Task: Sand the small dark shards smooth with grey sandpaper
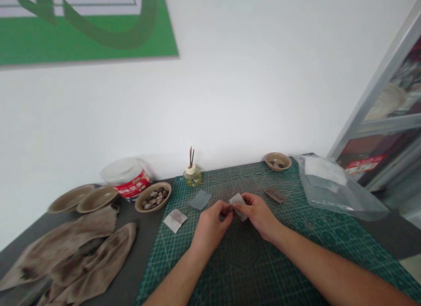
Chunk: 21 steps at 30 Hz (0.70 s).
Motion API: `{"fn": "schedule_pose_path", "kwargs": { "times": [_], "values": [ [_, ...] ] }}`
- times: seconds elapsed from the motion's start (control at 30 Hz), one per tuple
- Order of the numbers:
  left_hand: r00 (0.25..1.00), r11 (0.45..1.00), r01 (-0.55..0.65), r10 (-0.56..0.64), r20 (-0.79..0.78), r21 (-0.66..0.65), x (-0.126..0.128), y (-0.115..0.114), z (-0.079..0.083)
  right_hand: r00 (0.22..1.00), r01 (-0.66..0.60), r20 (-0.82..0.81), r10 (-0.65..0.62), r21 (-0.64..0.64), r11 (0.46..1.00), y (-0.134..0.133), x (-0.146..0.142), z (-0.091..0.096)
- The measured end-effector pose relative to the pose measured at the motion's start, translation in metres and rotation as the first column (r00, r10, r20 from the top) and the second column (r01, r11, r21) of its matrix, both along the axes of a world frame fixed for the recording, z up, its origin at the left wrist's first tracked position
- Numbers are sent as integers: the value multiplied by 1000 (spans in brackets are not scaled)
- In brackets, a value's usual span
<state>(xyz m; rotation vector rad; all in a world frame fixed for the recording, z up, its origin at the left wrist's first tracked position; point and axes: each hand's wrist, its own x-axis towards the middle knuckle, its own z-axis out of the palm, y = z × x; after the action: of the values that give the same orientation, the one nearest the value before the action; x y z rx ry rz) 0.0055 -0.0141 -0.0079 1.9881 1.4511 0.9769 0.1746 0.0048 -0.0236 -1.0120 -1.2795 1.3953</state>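
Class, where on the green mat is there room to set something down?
Mostly bare cutting mat lies between the reed diffuser and far-right bowl, and between plastic bag and right forearm. Crowded: mid-mat, among flat pieces, where left hand and right hand, holding a pale sheet, meet.

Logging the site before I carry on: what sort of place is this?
Probably a craft workbench, perhaps in a workshop, judging by the gridded cutting mat, the bowl of stones and the sandpaper-like square in the right hand; little of the room shows.

The table (144,238) bears a green mat (251,264) and cloth (108,260).
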Motion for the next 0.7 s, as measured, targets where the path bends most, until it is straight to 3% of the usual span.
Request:
{"fn": "schedule_pose_path", "kwargs": {
  "times": [0.17, 0.5, 0.7],
  "values": [
    [992, 999, -15, 19, 121, -40, 1, 1, 0, 999, 13, -42, -14, -40, 999, -2, 1, 1],
    [999, 1000, -16, 17, 42, -25, 7, -4, -2, 998, 27, -64, -30, -54, 998, -3, 0, 1],
    [992, 996, -26, 36, 121, -81, 4, -1, -5, 1000, 24, -16, -25, -33, 999, -3, 0, 2]
  ]
}}
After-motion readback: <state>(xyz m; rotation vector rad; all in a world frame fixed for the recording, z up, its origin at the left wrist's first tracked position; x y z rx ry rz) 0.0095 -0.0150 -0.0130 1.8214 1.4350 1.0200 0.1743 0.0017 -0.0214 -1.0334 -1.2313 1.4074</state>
